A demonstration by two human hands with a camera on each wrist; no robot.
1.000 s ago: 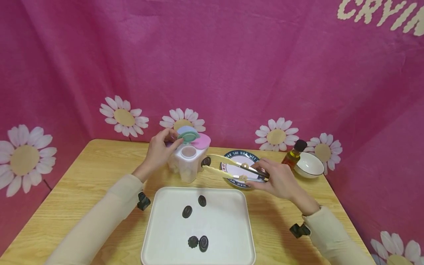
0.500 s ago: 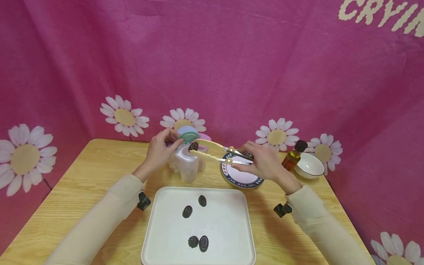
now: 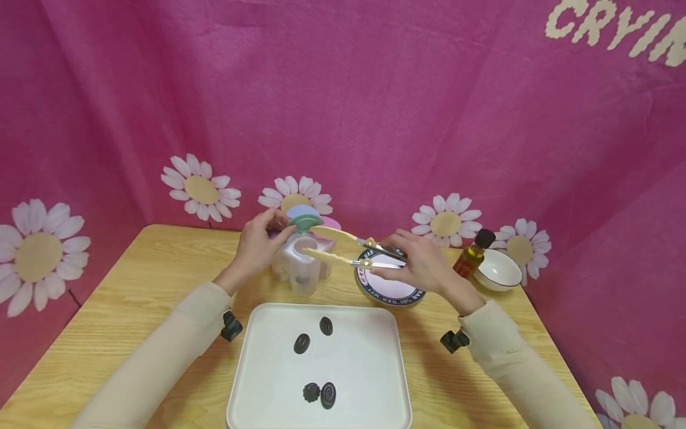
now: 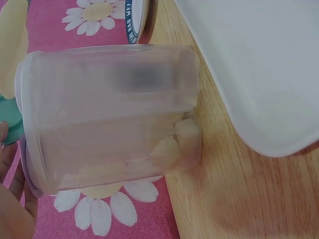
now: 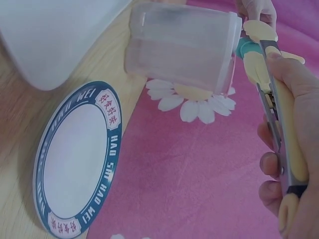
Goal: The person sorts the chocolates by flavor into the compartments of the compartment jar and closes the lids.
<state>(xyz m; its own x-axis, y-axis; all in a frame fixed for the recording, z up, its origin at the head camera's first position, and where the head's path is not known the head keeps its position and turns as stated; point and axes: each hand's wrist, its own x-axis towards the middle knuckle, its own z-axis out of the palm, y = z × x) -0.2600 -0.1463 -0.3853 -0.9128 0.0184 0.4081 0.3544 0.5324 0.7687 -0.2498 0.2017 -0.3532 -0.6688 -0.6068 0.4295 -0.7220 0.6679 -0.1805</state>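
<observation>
- Pink daisy-print backdrop (image 3: pixel 343 107) hangs behind a light wooden table (image 3: pixel 134 286).
- Left hand (image 3: pixel 257 244): at the far left of the clear plastic container (image 3: pixel 302 268), fingers curled round and pinching the green flip lid (image 3: pixel 306 223), which is held raised; pastel lids lie just beside it.
- Container: stands upright at the far edge of the table, just beyond the white tray (image 3: pixel 321 369). Left wrist view shows a dark shape inside one compartment through the cloudy wall; too blurred to identify.
- Tray, near centre: four dark swirl-patterned pieces (image 3: pixel 302 343), two toward the far side, two touching at the near side.
- Cream tongs (image 3: pixel 343 247): tips spread apart over the container's open mouth, nothing between them.
- Right hand (image 3: pixel 423 268): fingers wrapped round the tongs' handle end, above the blue-rimmed plate (image 3: pixel 388 286).
- Far right: small oil bottle (image 3: pixel 473 253), then a white bowl (image 3: pixel 498 269), near each other.
</observation>
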